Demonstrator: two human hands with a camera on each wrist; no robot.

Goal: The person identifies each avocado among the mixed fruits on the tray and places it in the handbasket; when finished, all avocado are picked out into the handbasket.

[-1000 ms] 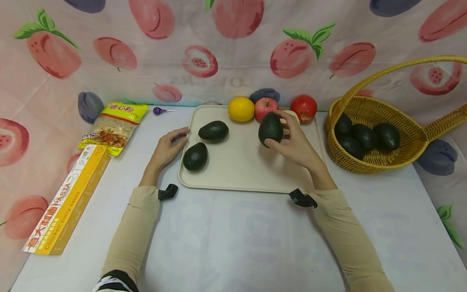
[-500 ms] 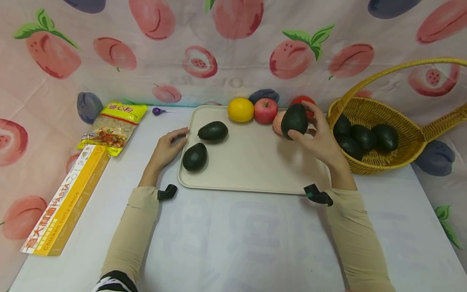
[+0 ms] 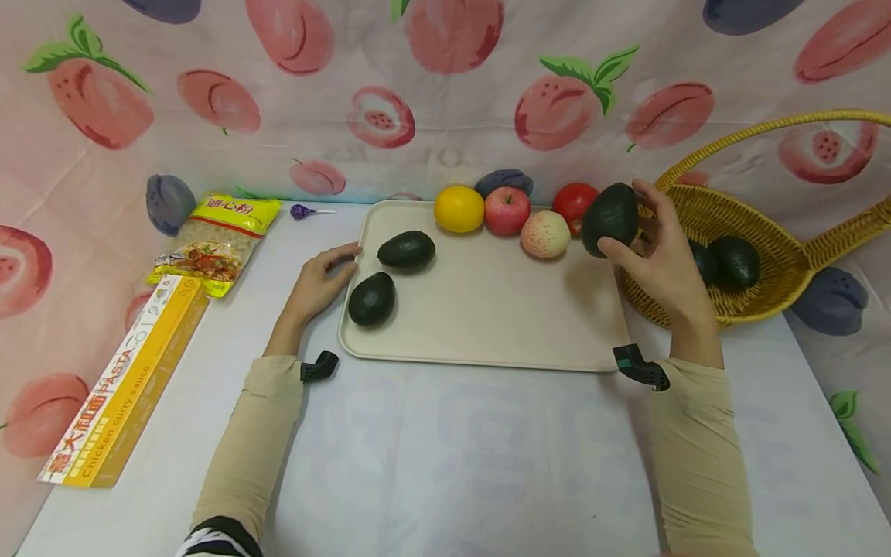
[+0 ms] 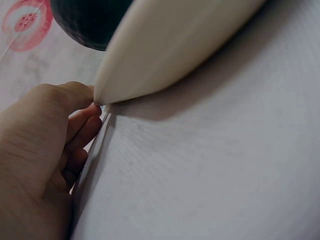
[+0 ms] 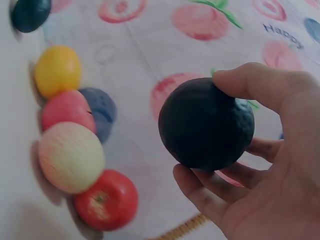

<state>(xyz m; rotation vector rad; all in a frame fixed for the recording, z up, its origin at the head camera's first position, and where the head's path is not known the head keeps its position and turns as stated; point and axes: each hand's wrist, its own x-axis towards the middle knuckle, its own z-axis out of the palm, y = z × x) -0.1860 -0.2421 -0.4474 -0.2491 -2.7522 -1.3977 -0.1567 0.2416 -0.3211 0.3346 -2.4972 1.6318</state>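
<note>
My right hand (image 3: 664, 259) holds a dark green avocado (image 3: 610, 220) between thumb and fingers, raised over the right end of the beige tray (image 3: 480, 360), beside the wicker basket (image 3: 759, 313). In the right wrist view, the gripped avocado (image 5: 202, 127) shows its rounded end toward the camera. My left hand (image 3: 318, 286) rests at the tray's left edge; in the left wrist view its thumb touches the tray rim (image 4: 150, 55), while the other fingers are partly hidden. Two more avocados, one farther back (image 3: 407, 250) and one nearer (image 3: 372, 299), lie on the tray's left side.
A lemon (image 3: 459, 209), an apple (image 3: 507, 211), a pale speckled peach-like fruit (image 3: 545, 234) and a tomato (image 3: 574, 203) line the tray's back. More avocados (image 3: 735, 261) lie in the basket. At left are a pasta bag (image 3: 223, 236), a pasta box (image 3: 128, 379) and a lollipop (image 3: 301, 212).
My right hand has carried the avocado rightward from over the tray's middle to beside the basket, uncovering the peach-like fruit and the tomato. The left hand has stayed in place.
</note>
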